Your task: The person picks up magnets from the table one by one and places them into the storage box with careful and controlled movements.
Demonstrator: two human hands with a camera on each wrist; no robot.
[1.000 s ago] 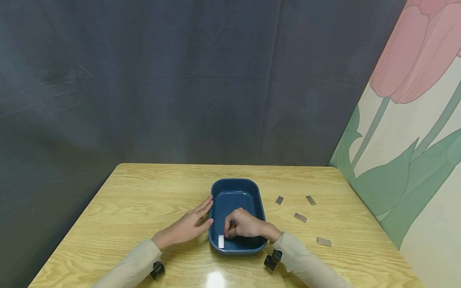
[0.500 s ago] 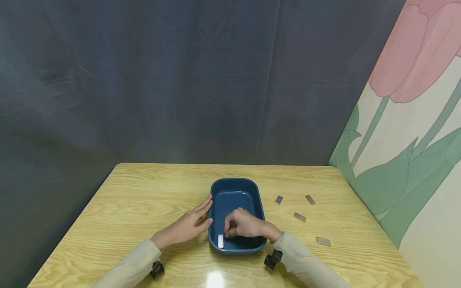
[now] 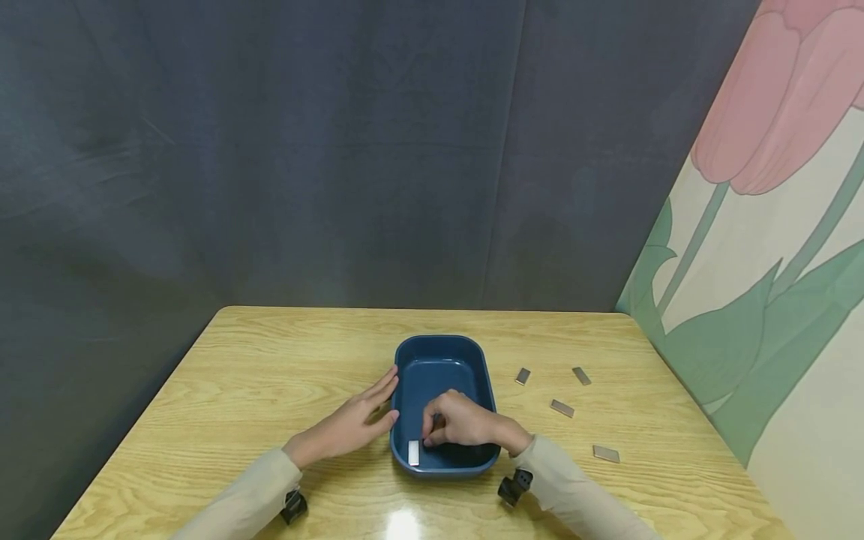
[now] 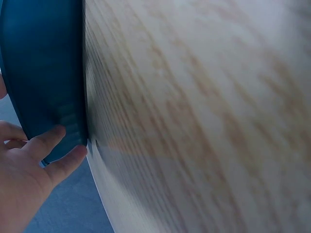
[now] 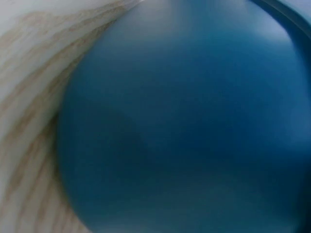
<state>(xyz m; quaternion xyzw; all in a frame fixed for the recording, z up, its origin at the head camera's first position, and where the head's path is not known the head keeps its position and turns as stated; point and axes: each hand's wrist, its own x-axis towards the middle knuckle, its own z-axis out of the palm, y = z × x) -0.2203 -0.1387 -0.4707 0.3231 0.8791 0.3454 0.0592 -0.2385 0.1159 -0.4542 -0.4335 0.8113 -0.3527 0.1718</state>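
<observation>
A deep blue container (image 3: 439, 381), rounded at the corners, smooth and faintly glossy inside, sits about midway between the left and right edges of the worktop (image 3: 270, 352), its far rim near the worktop's far edge. In it, by its near left corner, lies a small bright rectangle (image 3: 414, 453), almost white where it catches the light.

The left hand (image 3: 346, 429) grasps nothing: its extended fingers and thumb touch the container's left wall from outside. The right hand (image 3: 462, 420) reaches inside, fingers curled, forefinger and thumb tips close together just beside the bright rectangle; a dark speck shows there, but it is too small for me to tell whether anything is pinched.

Four flat, greyish metallic pieces lie apart between the container and the worktop's right edge: one nearest the container (image 3: 523, 376), one farther right (image 3: 582, 376), one below these (image 3: 562, 408), and one nearest the viewer (image 3: 606, 454).
</observation>
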